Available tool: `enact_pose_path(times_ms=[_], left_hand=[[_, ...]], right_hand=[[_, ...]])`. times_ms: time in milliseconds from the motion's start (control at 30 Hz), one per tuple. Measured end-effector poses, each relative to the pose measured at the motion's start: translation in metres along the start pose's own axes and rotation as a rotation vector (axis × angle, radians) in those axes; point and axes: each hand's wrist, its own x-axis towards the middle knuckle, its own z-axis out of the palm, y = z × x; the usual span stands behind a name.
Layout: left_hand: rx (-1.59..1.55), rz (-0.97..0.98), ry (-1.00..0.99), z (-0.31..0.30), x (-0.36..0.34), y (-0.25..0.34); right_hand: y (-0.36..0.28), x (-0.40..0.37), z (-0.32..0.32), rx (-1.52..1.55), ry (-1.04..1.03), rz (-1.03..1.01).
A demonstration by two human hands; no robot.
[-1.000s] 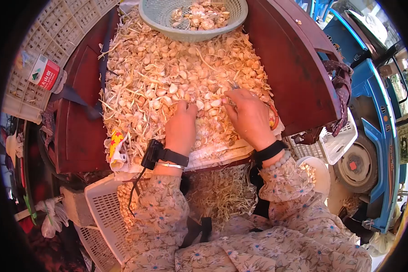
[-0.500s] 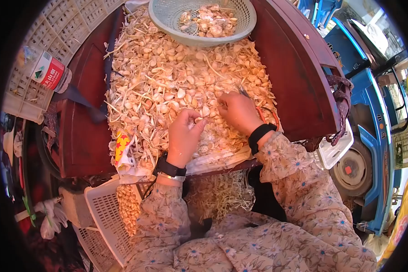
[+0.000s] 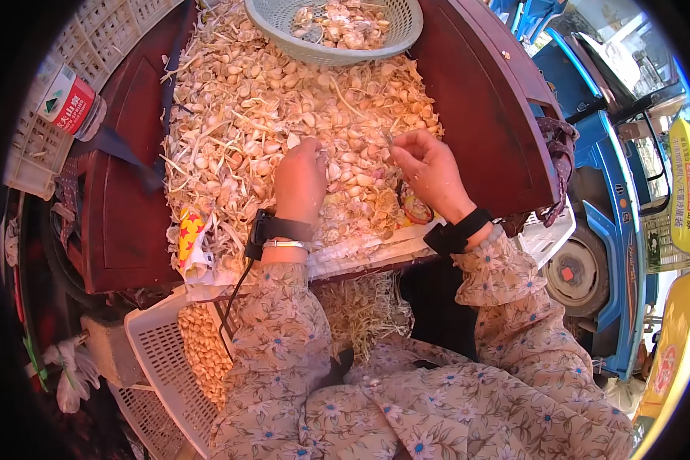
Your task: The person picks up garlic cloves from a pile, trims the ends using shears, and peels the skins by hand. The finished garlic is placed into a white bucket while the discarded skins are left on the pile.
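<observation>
A thick layer of garlic cloves mixed with dry skins and stems covers the table top. Over its middle is my left hand, back upward, fingers curled together; what they hold, if anything, is hidden. A pale clove shows beside its knuckles. My right hand hovers to the right, thumb and forefinger pinched around a small thin greyish piece too small to name. Below that hand, a red-orange looped handle lies on the cloves near the front edge.
A grey-green plastic colander with garlic stands at the back. Dark red wooden panels flank the heap. A bottle is at left. Below sits a white basket of peeled cloves. A blue vehicle stands at right.
My left hand has turned back upward, hiding the clove it was pinching. My right hand has lifted from the heap and turned, its pinch now showing. The view has shifted slightly.
</observation>
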Motion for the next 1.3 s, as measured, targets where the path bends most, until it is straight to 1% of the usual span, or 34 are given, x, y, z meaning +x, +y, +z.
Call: enact_pose_path(times_ms=[33,133,167,267,300,400,433,533,567,600,633,700,733,767,833,900,933,1033,1133,1300], left_hand=[[0.023,-0.091,-0.081,-0.002,0.002,0.000],[0.139,-0.005,-0.099,0.009,0.008,-0.010],[0.180,-0.051,-0.134,0.012,0.009,-0.009],[0.255,-0.079,-0.235,0.010,0.016,-0.004],[0.215,-0.035,-0.197,0.013,0.016,-0.009],[0.199,0.023,-0.191,0.016,0.012,-0.010],[0.116,0.013,-0.172,0.014,0.011,-0.008],[-0.097,-0.009,-0.139,0.003,-0.001,-0.001],[-0.143,-0.017,-0.135,-0.001,-0.006,0.004],[-0.188,-0.025,-0.129,-0.005,-0.010,0.010],[-0.437,-0.273,-0.300,-0.010,-0.013,0.017],[-0.881,-0.377,-0.368,-0.016,-0.026,0.026],[-1.107,-0.428,-0.407,-0.019,-0.032,0.029],[-1.173,-0.446,-0.444,-0.022,-0.035,0.033],[-1.267,-0.447,-0.468,-0.027,-0.041,0.038],[-1.363,-0.476,-0.477,-0.032,-0.045,0.046],[-1.358,-0.457,-0.498,-0.030,-0.046,0.045],[-1.352,-0.434,-0.547,-0.023,-0.052,0.046],[-1.380,-0.430,-0.549,-0.017,-0.055,0.047],[-1.395,-0.420,-0.524,-0.016,-0.061,0.048]], right_hand=[[-0.007,-0.006,-0.004,0.103,-0.024,0.043],[-0.025,-0.028,-0.012,0.205,-0.022,0.060],[-0.030,-0.038,-0.014,0.220,0.006,0.055],[-0.051,-0.075,-0.022,0.287,0.000,0.103],[-0.050,-0.084,-0.026,0.276,-0.004,0.111],[-0.044,-0.107,-0.031,0.250,0.005,0.136],[-0.042,-0.113,-0.032,0.240,0.007,0.173],[-0.030,-0.122,-0.024,0.502,0.014,0.237],[-0.027,-0.121,-0.019,0.536,0.014,0.311],[-0.024,-0.118,-0.012,0.569,0.030,0.331],[-0.021,-0.114,-0.004,0.604,0.045,0.350],[-0.022,-0.105,0.011,0.658,0.077,0.378],[-0.021,-0.100,0.015,0.698,0.071,0.360],[-0.019,-0.095,0.019,0.737,0.067,0.346],[-0.017,-0.087,0.024,0.769,0.052,0.311],[-0.023,-0.086,0.027,0.811,0.061,0.331],[-0.026,-0.087,0.028,0.831,0.070,0.345],[-0.026,-0.088,0.031,0.808,0.038,0.287],[-0.019,-0.087,0.035,0.662,0.049,0.164],[-0.022,-0.090,0.040,0.572,0.118,0.165]])
